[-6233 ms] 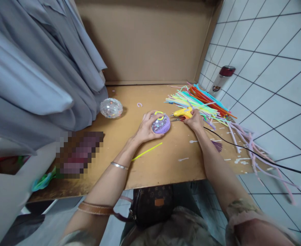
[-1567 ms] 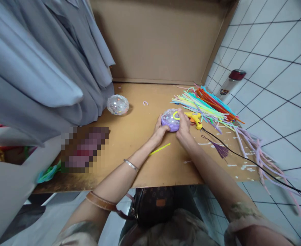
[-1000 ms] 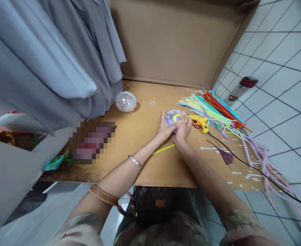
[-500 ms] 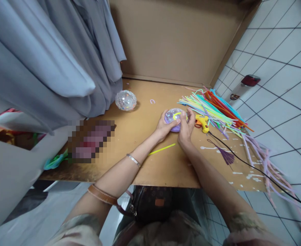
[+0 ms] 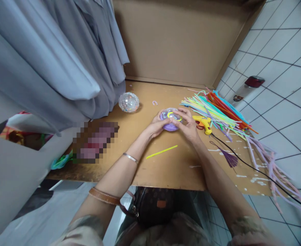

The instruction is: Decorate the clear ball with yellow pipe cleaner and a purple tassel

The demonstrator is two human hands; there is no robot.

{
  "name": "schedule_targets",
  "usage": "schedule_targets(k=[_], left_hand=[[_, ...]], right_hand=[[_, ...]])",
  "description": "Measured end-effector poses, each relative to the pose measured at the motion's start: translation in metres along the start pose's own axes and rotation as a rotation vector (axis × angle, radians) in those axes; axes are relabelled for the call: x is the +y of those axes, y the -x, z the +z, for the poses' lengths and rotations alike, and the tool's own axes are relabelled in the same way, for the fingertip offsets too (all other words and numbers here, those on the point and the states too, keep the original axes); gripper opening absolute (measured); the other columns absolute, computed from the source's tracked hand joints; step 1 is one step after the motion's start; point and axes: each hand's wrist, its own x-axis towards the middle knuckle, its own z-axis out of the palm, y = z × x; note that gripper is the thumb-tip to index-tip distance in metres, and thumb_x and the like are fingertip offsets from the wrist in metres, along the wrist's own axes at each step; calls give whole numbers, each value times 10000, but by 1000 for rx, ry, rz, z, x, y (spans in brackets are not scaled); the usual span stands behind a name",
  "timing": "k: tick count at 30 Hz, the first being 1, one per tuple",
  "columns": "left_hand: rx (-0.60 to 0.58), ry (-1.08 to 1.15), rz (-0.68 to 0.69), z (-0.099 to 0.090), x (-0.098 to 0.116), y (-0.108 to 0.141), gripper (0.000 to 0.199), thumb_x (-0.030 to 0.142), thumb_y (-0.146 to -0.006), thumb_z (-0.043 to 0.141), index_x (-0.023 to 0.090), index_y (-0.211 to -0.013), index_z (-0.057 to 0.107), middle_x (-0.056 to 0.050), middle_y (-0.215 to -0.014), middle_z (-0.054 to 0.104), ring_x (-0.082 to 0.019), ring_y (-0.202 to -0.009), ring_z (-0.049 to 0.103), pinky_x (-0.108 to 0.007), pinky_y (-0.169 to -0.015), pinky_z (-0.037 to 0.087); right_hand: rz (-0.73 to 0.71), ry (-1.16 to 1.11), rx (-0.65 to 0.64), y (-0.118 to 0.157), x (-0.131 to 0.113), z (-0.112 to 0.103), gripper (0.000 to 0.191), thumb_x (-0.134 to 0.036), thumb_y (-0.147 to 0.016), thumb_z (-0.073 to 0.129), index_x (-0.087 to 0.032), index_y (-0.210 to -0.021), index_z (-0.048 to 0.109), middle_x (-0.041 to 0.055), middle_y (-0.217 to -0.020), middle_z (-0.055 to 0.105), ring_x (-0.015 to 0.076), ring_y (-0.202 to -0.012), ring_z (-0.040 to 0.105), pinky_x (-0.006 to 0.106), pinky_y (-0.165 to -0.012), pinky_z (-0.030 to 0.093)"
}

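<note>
A clear, glittery ball with purple strands round its lower part (image 5: 169,127) is between my two hands. My left hand (image 5: 156,125) grips its left side, thumb on the front. My right hand (image 5: 187,123) holds the right side, with its thumb and fingers at a curved yellow strip (image 5: 177,119) on the ball. Below the hands, a straight yellow strip (image 5: 162,152) lies on the table. Just right of my right hand is a yellow glue gun (image 5: 204,123) with a black cord.
A second clear ball (image 5: 129,102) and a small pale curved piece (image 5: 155,103) lie behind. Colourful strips (image 5: 217,109) and a purple tassel (image 5: 228,158) are at the right. Grey cloth (image 5: 89,68) hangs at the left; a cardboard panel (image 5: 176,44) stands behind.
The fingers of my right hand have shifted on the ball and spread over the curved yellow strip. My left forearm has moved left, so the straight yellow strip shows in full.
</note>
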Motion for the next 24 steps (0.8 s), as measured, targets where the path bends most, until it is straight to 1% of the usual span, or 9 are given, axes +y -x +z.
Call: schedule_targets(k=[3, 7, 9, 14, 16, 19, 22, 24], left_hand=[[-18, -14, -21, -1, 2, 1, 712, 288, -487, 1007, 185, -1101, 661, -54, -1094, 710, -228, -1100, 656, -397, -1094, 470], [-28, -33, -32, 0, 3, 3, 692, 295, -483, 1010, 182, -1071, 663, -51, -1082, 709, -217, -1069, 654, -392, -1087, 469], [-28, -34, -32, 2, 3, 4, 693, 284, -484, 1005, 182, -1076, 660, -51, -1087, 709, -215, -1068, 654, -391, -1089, 468], [-8, -12, -41, 3, 3, 4, 670, 247, -514, 969, 187, -1097, 644, -46, -1098, 716, -221, -1096, 662, -400, -1110, 460], [-17, -1, -48, 3, 3, 4, 616, 247, -554, 938, 186, -1095, 651, -50, -1107, 725, -236, -1120, 668, -408, -1117, 459], [-43, 31, -47, 4, 4, 3, 481, 279, -632, 873, 172, -1059, 677, -65, -1115, 738, -262, -1158, 673, -410, -1121, 462], [-50, 63, -60, 5, 5, 2, 371, 314, -706, 805, 166, -1028, 697, -71, -1105, 750, -272, -1169, 679, -410, -1123, 466], [-41, 69, -71, 5, 5, 1, 322, 320, -730, 776, 169, -1004, 698, -67, -1085, 756, -272, -1167, 681, -411, -1123, 465]], right_hand=[[5, -21, -22, -1, 0, -1, 436, -632, -803, 786, -360, -1143, 801, 62, -1298, 607, 295, -1325, 561, 533, -1190, 435], [68, -69, -50, -3, 0, -4, 474, -633, -728, 844, -350, -1107, 810, 61, -1298, 612, 303, -1313, 570, 532, -1155, 466], [91, -85, -54, -3, 0, -5, 458, -598, -707, 868, -341, -1082, 815, 63, -1286, 615, 305, -1307, 574, 532, -1144, 473], [96, -77, -22, -2, -3, -2, 365, -457, -722, 873, -316, -1054, 818, 70, -1269, 620, 306, -1286, 586, 538, -1130, 476], [90, -58, -5, -2, -4, -1, 335, -398, -727, 866, -310, -1047, 816, 70, -1263, 622, 305, -1279, 589, 540, -1132, 471], [87, -33, 12, -1, -5, 1, 315, -323, -729, 848, -312, -1041, 814, 67, -1250, 624, 300, -1273, 592, 540, -1136, 468], [104, -28, 21, -1, -6, 3, 312, -291, -717, 834, -318, -1028, 814, 62, -1254, 622, 296, -1269, 594, 538, -1126, 483], [112, -30, 22, -1, -6, 4, 311, -288, -715, 830, -320, -1024, 814, 62, -1258, 620, 294, -1266, 596, 535, -1118, 494]])
